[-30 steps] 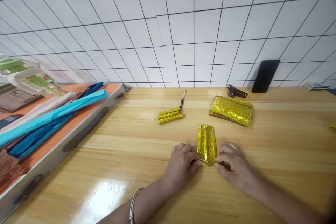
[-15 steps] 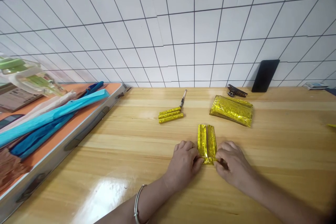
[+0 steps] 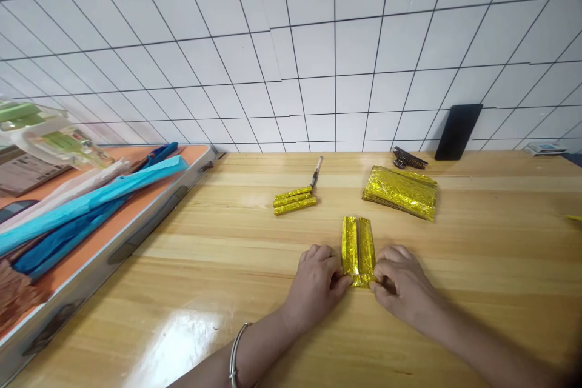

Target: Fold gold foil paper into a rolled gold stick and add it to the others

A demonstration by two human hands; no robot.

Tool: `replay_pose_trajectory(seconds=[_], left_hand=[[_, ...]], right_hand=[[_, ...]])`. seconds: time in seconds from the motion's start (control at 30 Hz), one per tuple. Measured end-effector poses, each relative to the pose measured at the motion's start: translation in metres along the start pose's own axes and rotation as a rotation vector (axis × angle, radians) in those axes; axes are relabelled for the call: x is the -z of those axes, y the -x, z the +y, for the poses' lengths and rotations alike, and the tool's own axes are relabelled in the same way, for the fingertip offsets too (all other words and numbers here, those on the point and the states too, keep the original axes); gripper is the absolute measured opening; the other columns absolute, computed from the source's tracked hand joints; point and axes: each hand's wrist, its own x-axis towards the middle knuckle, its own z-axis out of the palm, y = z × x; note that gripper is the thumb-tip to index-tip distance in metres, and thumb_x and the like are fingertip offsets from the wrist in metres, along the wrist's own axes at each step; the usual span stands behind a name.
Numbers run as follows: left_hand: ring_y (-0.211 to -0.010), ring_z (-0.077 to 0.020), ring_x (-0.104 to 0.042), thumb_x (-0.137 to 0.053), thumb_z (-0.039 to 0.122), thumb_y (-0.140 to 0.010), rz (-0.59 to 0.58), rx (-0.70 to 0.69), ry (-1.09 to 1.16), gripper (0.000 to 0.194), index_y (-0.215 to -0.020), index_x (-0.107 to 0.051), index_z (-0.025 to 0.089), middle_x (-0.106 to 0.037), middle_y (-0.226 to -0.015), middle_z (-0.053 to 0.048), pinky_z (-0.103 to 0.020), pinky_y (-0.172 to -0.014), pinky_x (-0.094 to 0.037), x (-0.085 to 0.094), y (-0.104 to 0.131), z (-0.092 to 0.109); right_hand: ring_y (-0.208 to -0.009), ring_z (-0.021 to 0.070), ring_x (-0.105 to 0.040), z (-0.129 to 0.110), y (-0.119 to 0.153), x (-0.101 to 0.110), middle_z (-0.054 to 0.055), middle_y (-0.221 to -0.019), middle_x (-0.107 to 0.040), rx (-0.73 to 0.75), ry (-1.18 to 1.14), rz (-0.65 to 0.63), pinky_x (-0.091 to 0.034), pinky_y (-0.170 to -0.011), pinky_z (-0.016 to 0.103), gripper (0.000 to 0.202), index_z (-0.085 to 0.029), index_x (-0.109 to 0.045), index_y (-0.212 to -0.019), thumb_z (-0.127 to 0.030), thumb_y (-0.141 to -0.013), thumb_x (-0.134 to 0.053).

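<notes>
Two hands pinching one gold foil sheet (image 3: 357, 245), three gold rolls (image 3: 294, 200)

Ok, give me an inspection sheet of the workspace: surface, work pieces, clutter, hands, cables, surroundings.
Surface: wooden tabletop, light glare at near left.
Work pieces: gold foil sheet with lengthwise folds and a narrow band across its near end; three gold rolls side by side; gold foil stack.
Clutter: pen at the rolls' far end; dark clip behind the stack.
Hands: left hand and right hand pinch the sheet's near corners, one each.
Cables: nothing seen.
Surroundings: black slab leaning on the grid-lined wall; at left, orange surface with blue strips.
</notes>
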Motion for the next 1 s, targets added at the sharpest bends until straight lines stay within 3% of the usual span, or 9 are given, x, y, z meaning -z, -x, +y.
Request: replay_pose_trajectory(seconds=[0.4, 0.5, 0.6, 0.7, 0.83, 1.0], left_hand=[[-0.083, -0.0191, -0.047, -0.062, 0.023, -0.081, -0.027, -0.028, -0.089, 0.013, -0.076, -0.051, 0.018, -0.055, -0.084, -0.002, -0.032, -0.073, -0.039, 0.003, 0.002, 0.003], [-0.086, -0.0195, -0.047, -0.052, 0.020, -0.088, -0.064, -0.168, -0.196, 0.004, -0.085, -0.054, 0.018, -0.056, -0.092, -0.004, -0.034, -0.076, -0.040, 0.005, 0.006, 0.007], [-0.091, -0.0194, -0.048, -0.044, 0.019, -0.093, -0.152, -0.396, -0.248, 0.016, -0.106, -0.054, 0.019, -0.058, -0.099, -0.006, -0.034, -0.081, -0.042, 0.009, 0.011, 0.010], [-0.098, -0.0193, -0.050, -0.039, 0.018, -0.095, -0.203, -0.536, -0.244, 0.026, -0.118, -0.049, 0.017, -0.059, -0.106, -0.007, -0.033, -0.085, -0.043, 0.013, 0.012, 0.012], [-0.106, -0.0187, -0.050, -0.036, 0.016, -0.096, -0.208, -0.619, -0.255, 0.026, -0.116, -0.052, 0.015, -0.059, -0.112, -0.009, -0.032, -0.091, -0.043, 0.011, 0.011, 0.012], [-0.108, -0.0190, -0.052, -0.033, 0.015, -0.096, -0.212, -0.626, -0.294, 0.028, -0.116, -0.053, 0.015, -0.061, -0.109, -0.010, -0.032, -0.089, -0.047, 0.007, 0.011, 0.011]], right_hand=[[-0.079, 0.0198, -0.046, 0.000, 0.003, 0.001, 0.003, -0.076, -0.053, -0.024, 0.012, 0.007, -0.036, -0.068, 0.033, 0.012, -0.020, -0.048, -0.063, -0.016, -0.069, -0.058], [-0.079, 0.0198, -0.046, 0.002, 0.003, -0.001, 0.002, -0.076, -0.053, -0.015, 0.014, 0.021, -0.037, -0.068, 0.033, 0.013, -0.020, -0.048, -0.062, -0.016, -0.068, -0.059], [-0.078, 0.0197, -0.047, 0.002, 0.002, -0.001, 0.002, -0.076, -0.053, -0.007, 0.009, 0.023, -0.037, -0.068, 0.033, 0.014, -0.020, -0.047, -0.062, -0.014, -0.067, -0.059], [-0.078, 0.0197, -0.048, 0.002, 0.002, -0.001, 0.002, -0.076, -0.053, 0.001, -0.002, 0.034, -0.037, -0.067, 0.032, 0.015, -0.020, -0.047, -0.061, -0.013, -0.067, -0.058], [-0.079, 0.0197, -0.048, 0.003, 0.003, -0.003, 0.002, -0.077, -0.054, 0.012, -0.023, 0.045, -0.038, -0.067, 0.032, 0.015, -0.020, -0.048, -0.061, -0.011, -0.065, -0.058], [-0.080, 0.0199, -0.048, 0.002, 0.005, 0.000, 0.002, -0.078, -0.054, 0.007, -0.037, 0.038, -0.038, -0.069, 0.033, 0.014, -0.020, -0.048, -0.062, -0.012, -0.067, -0.058]])
